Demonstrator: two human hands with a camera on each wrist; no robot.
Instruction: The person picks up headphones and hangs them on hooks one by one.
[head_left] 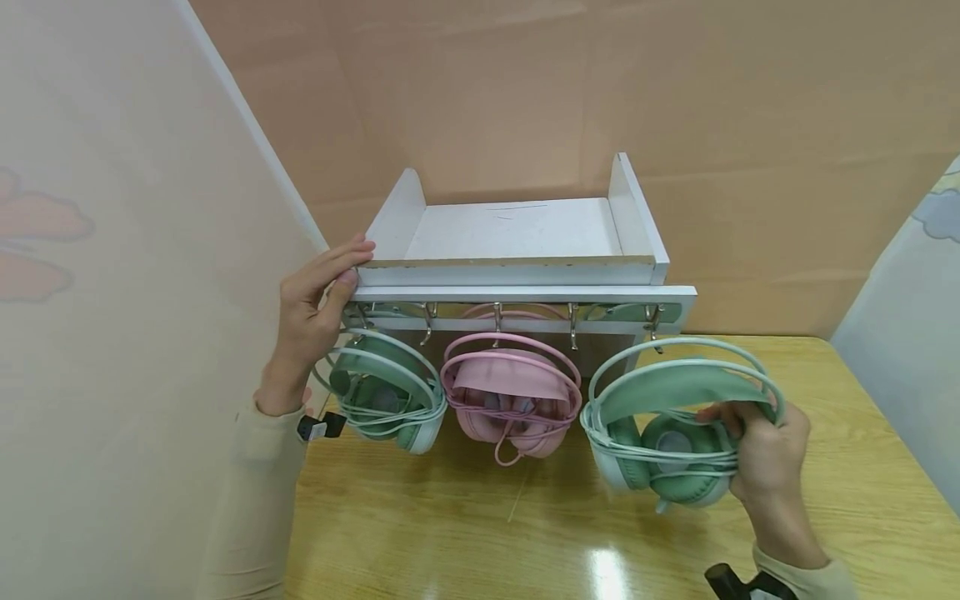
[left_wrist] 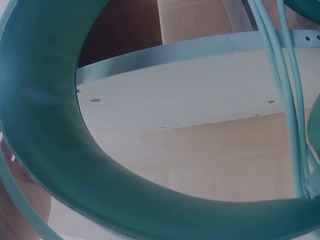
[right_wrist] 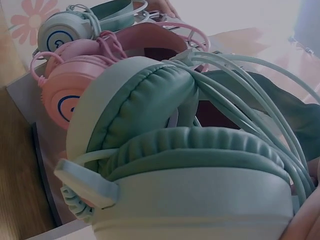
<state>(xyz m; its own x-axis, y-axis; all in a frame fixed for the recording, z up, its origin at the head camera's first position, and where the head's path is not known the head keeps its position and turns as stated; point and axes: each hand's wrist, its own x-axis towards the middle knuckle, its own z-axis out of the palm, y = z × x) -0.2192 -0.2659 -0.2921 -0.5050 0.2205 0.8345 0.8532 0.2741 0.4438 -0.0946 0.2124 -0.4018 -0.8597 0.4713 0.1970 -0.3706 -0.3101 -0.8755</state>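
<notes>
My right hand (head_left: pixel 772 446) grips a pair of mint-green headphones (head_left: pixel 693 387) by one side, at the right end of a white shelf rack (head_left: pixel 517 293). Its headband is right by the end hook (head_left: pixel 655 325); whether it bears on the hook I cannot tell. In the right wrist view its ear cups (right_wrist: pixel 200 190), wrapped with cable, fill the front. My left hand (head_left: pixel 311 304) rests on the rack's left corner, fingers fairly straight, thumb at the front. Below it hang other green headphones (head_left: pixel 390 375), whose headband (left_wrist: pixel 45 100) looms in the left wrist view.
Pink headphones (head_left: pixel 513 379) hang at the middle of the rack, between bare hooks (head_left: pixel 573 325). A wooden tabletop (head_left: pixel 480 533) lies below. Light panels stand left and right, and a brown papered wall (head_left: pixel 750 167) is behind.
</notes>
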